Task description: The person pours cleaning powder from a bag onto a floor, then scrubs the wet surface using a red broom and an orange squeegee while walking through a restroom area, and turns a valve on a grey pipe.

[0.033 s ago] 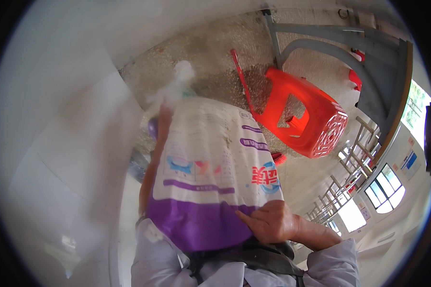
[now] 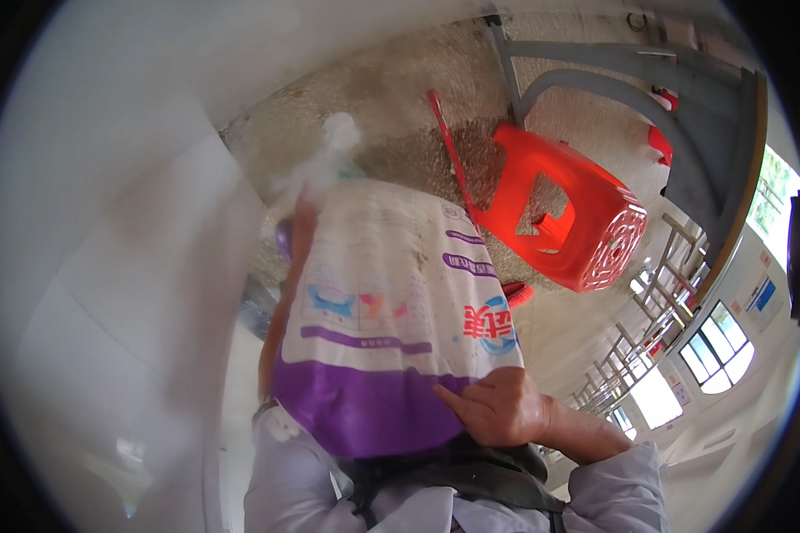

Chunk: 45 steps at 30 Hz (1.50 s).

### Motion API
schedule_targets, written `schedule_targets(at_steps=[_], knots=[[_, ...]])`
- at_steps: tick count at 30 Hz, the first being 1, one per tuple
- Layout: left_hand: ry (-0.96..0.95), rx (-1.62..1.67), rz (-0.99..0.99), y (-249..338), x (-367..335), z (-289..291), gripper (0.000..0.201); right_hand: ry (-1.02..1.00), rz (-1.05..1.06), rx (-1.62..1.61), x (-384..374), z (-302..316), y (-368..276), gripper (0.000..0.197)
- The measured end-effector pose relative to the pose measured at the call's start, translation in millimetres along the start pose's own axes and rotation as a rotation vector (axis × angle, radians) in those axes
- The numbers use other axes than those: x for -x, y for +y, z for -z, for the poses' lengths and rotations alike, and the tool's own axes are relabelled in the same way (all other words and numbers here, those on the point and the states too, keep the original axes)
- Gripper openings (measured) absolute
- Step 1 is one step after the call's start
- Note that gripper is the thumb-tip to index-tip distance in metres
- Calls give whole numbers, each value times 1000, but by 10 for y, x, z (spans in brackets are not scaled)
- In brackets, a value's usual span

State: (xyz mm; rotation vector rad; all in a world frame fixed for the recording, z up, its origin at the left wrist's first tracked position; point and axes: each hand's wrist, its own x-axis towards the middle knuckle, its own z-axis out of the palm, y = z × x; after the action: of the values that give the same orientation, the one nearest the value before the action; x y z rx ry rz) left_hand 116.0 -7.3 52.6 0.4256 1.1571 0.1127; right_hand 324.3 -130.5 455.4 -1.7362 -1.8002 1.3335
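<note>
A large, full-looking white and purple printed bag (image 2: pixel 373 266) leans away from my front, its purple end nearest me. My right hand (image 2: pixel 498 407) grips the bag's near right edge, fingers curled and the forefinger lying along the purple part. Down the bag's left side runs my left arm, and my left hand (image 2: pixel 307 206) is by the far left corner. A white, hazy blur (image 2: pixel 333 155) covers that corner and the left fingers; what it is cannot be made out.
A red plastic stool (image 2: pixel 587 213) lies tipped on the wet floor, with a red stick (image 2: pixel 450 151) beside it and a red brush (image 2: pixel 517 293) nearer me. A grey-legged table (image 2: pixel 622 67) stands at far right. A white wall (image 2: pixel 107 266) rises on my left. Something purple (image 2: pixel 284 238) shows beside my left arm.
The bag's near end and my right hand have risen very slightly, away from my body. Nothing else has visibly moved.
</note>
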Motion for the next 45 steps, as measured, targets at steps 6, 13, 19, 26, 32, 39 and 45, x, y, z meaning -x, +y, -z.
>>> schedule_targets(at_steps=[6,13,19,26,32,39,45], knots=[[-55,-110,133,23,27,228,74,127,-37,-9,16,-490,284,43],[-193,-279,434,279,122,527,78,88,-3,-7,-84,-1077,527,39],[-115,-552,508,182,48,630,90,179,84,-86,-278,-1744,709,36],[-41,-765,225,-192,27,921,82,229,57,-45,-554,-2420,826,34],[-140,-898,125,-205,131,1074,76,106,32,-219,-697,-2791,792,38],[-141,-870,209,-251,124,1115,72,384,-352,-905,-675,-2803,1787,22],[-95,-891,230,-321,140,1370,65,577,-1039,-555,-712,-4079,3801,30]])
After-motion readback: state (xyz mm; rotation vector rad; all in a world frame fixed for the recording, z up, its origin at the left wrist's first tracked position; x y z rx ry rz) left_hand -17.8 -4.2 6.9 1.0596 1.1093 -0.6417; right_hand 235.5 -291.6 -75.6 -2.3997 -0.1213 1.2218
